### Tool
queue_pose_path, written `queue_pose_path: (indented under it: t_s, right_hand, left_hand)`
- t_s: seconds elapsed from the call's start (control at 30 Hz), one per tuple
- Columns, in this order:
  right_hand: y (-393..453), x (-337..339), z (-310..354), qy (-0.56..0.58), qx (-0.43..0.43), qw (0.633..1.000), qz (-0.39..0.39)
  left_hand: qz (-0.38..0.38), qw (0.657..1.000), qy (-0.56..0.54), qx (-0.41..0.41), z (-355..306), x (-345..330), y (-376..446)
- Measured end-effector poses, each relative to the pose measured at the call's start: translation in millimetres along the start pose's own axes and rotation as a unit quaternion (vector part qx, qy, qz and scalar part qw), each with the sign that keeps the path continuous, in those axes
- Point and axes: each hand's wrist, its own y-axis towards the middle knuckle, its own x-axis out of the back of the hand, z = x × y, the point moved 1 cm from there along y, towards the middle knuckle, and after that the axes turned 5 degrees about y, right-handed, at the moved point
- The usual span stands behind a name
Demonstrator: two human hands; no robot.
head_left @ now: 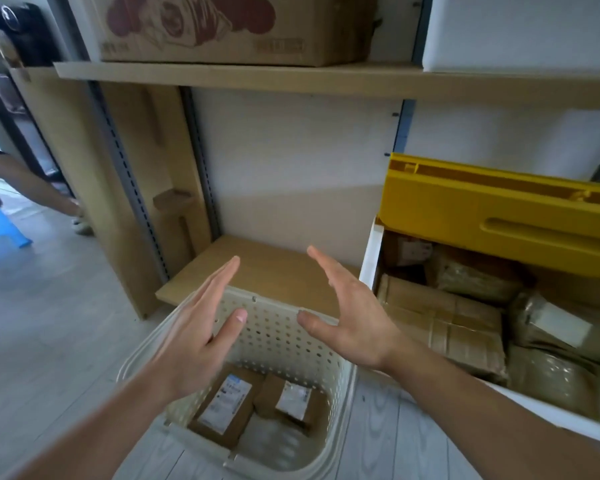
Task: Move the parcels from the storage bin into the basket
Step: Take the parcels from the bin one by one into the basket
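A cream perforated basket (278, 334) stands on the floor below me. Two brown cardboard parcels with white labels lie in it, one on the left (224, 405) and one on the right (290, 400). At the right, a white storage bin (369, 261) holds several brown and olive parcels (465, 327). My left hand (194, 337) and my right hand (352, 313) hover above the basket with palms facing each other. The fingers of both are straight, and neither holds anything.
A yellow crate (499, 216) sits over the back of the bin. A low wooden shelf (264, 268) lies behind the basket. A big carton (236, 26) stands on the upper shelf (291, 77). A person's leg (32, 188) shows at far left.
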Motion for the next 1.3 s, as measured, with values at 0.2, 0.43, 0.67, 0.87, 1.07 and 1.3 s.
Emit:
queue_pose_path:
  t_s: [0.2,0.43,0.67,0.87,1.07,1.3]
  right_hand:
    - [-21,32,-18,-0.018,-0.017,0.998,-0.057]
    - [-53,66,-39,-0.022,-0.052,0.990,-0.131]
    - [-83,95,-58,-0.043,-0.096,0.980,-0.169]
    - [-101,112,-72,-0.067,-0.122,0.972,-0.187]
    - [-119,134,-91,-0.119,-0.160,0.960,-0.197]
    - [-132,155,-132,-0.273,-0.259,0.909,-0.178]
  left_hand:
    - [0.025,0.998,-0.006,-0.060,-27,-20,20]
    - [0.043,0.988,-0.037,-0.144,-78,-61,43]
    - [0.085,0.974,-0.183,-0.098,-122,-105,55]
    - [0.113,0.969,-0.197,-0.096,-142,-133,67]
    - [0.128,0.968,-0.190,-0.105,-154,-155,75]
    - [0.155,0.964,-0.186,-0.112,-155,-173,87]
